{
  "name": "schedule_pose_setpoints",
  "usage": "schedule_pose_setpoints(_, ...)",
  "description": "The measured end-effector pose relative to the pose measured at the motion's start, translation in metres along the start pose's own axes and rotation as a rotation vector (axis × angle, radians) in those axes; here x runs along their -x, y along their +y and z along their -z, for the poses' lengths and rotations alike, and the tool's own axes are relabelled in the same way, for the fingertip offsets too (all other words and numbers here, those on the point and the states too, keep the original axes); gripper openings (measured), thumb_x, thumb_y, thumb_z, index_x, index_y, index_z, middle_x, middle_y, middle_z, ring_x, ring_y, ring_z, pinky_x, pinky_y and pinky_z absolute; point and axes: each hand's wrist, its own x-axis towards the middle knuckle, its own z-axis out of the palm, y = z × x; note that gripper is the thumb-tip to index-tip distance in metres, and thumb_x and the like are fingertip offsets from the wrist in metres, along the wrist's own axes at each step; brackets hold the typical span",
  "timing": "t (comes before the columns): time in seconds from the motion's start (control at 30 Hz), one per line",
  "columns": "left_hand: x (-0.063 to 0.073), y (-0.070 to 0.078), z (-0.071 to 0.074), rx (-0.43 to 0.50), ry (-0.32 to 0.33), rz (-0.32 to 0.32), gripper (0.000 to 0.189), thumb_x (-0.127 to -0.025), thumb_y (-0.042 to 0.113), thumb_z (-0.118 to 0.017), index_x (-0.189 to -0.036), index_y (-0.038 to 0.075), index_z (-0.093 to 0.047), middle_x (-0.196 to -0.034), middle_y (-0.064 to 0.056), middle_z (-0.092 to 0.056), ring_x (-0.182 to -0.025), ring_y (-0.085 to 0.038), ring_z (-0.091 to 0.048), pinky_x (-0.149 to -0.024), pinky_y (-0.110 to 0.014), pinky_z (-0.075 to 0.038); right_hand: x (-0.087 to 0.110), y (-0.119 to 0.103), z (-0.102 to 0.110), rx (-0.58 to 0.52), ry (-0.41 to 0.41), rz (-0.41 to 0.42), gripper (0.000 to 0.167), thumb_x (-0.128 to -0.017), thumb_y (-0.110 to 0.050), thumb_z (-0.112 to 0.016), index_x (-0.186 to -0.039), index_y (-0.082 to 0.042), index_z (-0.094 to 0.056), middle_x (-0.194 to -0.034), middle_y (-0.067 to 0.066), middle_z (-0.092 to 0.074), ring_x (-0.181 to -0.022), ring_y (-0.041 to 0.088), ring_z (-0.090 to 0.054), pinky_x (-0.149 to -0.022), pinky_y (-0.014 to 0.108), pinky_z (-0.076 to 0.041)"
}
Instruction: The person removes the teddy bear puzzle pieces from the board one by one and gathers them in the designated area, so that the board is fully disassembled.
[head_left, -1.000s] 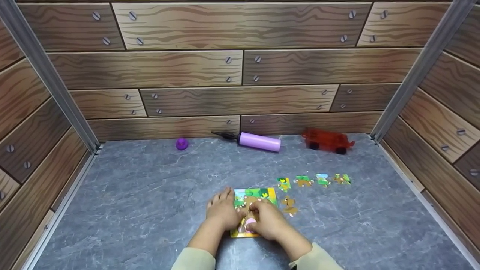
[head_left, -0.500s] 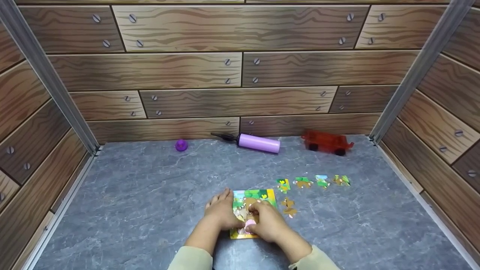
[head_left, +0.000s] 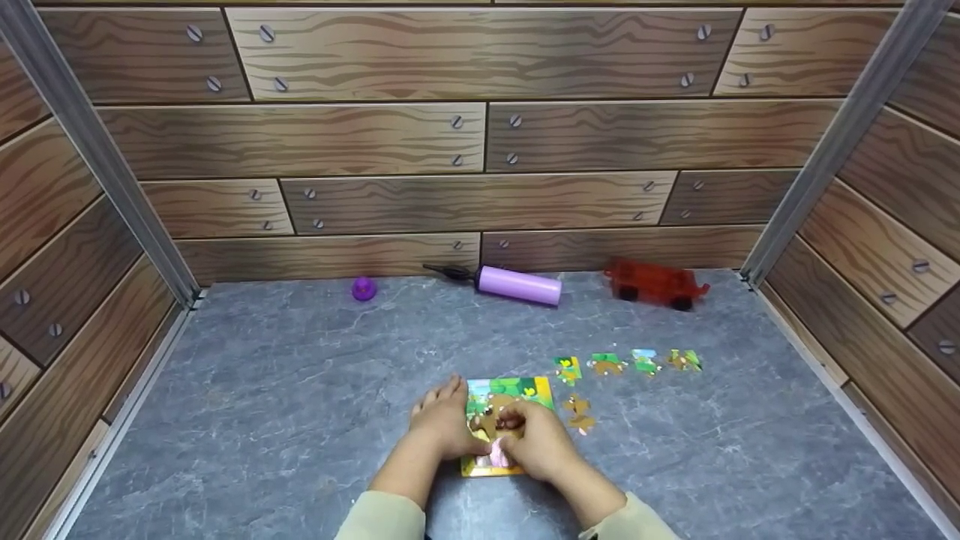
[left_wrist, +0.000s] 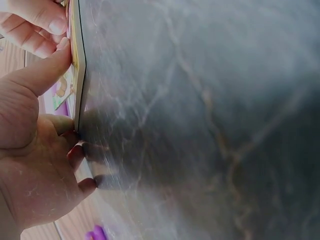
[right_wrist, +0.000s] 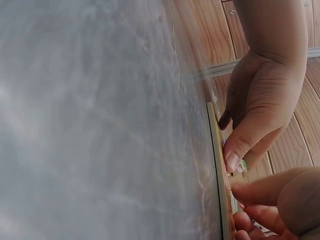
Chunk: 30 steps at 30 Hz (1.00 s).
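Note:
A jigsaw puzzle board [head_left: 510, 388] with a yellow border and a bear picture lies flat on the grey surface, both hands over it. My left hand [head_left: 439, 424] rests along its left edge, fingers extended beside the rim and thumb on top. My right hand [head_left: 540, 442] bends over the board's right half, fingers curled and fingertips pinching a brown puzzle piece [head_left: 486, 420] close over the picture; much of it is hidden. In the right wrist view the right thumb [right_wrist: 265, 189] sits right at the board's face, near the left thumb [right_wrist: 245, 142].
Brown loose pieces [head_left: 577, 412] lie right of the board. Several more, including a yellow-green piece [head_left: 568, 369], form a row farther back. Along the rear wall are a small purple object [head_left: 364, 289], a lilac hand pump [head_left: 519, 286] and a red toy wagon [head_left: 654, 283].
A brown patch with the bear's face now shows between the hands where a pale patch showed half a second ago. The right fingers have shifted slightly; the left hand stays at the board's edge.

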Motion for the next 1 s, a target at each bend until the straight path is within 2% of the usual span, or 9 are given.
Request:
schedule_pose_setpoints(0.1,0.000,0.000,0.000,0.011,0.001,0.005,0.112,-0.075,0.041,-0.095,-0.161,-0.004,-0.039,-0.170,-0.019,-0.032,-0.154,-0.045,-0.029,-0.123,-0.065,-0.022,-0.001,-0.001,-0.001,-0.013,0.016,-0.011,0.024,-0.081,0.009,-0.075,-0.103,-0.001,-0.072,-0.092,0.003,-0.069,-0.084,0.015,-0.064,-0.076,0.030,-0.057)
schedule_pose_setpoints(0.33,0.000,-0.001,-0.001,0.016,0.010,0.006,0.111,-0.074,0.040,-0.096,-0.160,-0.004,-0.040,-0.169,-0.020,-0.034,-0.153,-0.046,-0.030,-0.123,-0.065,-0.023,-0.004,-0.003,-0.003,-0.019,0.043,-0.022,0.021,-0.081,0.008,-0.080,-0.096,-0.003,-0.071,-0.083,-0.001,-0.066,-0.076,0.011,-0.060,-0.069,0.026,-0.054)
schedule_pose_setpoints(0.6,0.000,-0.002,-0.001,0.016,0.014,0.008,0.113,-0.074,0.041,-0.096,-0.161,-0.004,-0.039,-0.170,-0.019,-0.033,-0.153,-0.046,-0.030,-0.122,-0.065,-0.023,-0.005,-0.003,-0.006,0.068,0.097,-0.002,0.013,-0.087,0.004,-0.076,-0.088,-0.008,-0.072,-0.077,-0.005,-0.064,-0.071,0.008,-0.058,-0.064,0.027,-0.051)
schedule_pose_setpoints(0.77,0.000,-0.003,-0.001,0.014,0.021,0.005,0.114,-0.073,0.042,-0.096,-0.160,-0.004,-0.039,-0.169,-0.020,-0.034,-0.152,-0.046,-0.031,-0.122,-0.065,-0.024,-0.005,-0.004,-0.005,0.078,0.104,0.004,0.011,-0.089,0.002,-0.076,-0.090,-0.008,-0.073,-0.078,-0.004,-0.065,-0.072,0.009,-0.059,-0.065,0.028,-0.052)
schedule_pose_setpoints(1.0,0.000,-0.002,-0.002,0.019,0.019,0.001,0.114,-0.073,0.042,-0.096,-0.161,-0.003,-0.039,-0.169,-0.019,-0.033,-0.152,-0.046,-0.030,-0.122,-0.065,-0.024,-0.004,-0.005,0.005,0.024,0.114,-0.014,0.008,-0.089,0.003,-0.077,-0.093,-0.005,-0.076,-0.081,-0.002,-0.066,-0.074,0.011,-0.060,-0.067,0.029,-0.054)
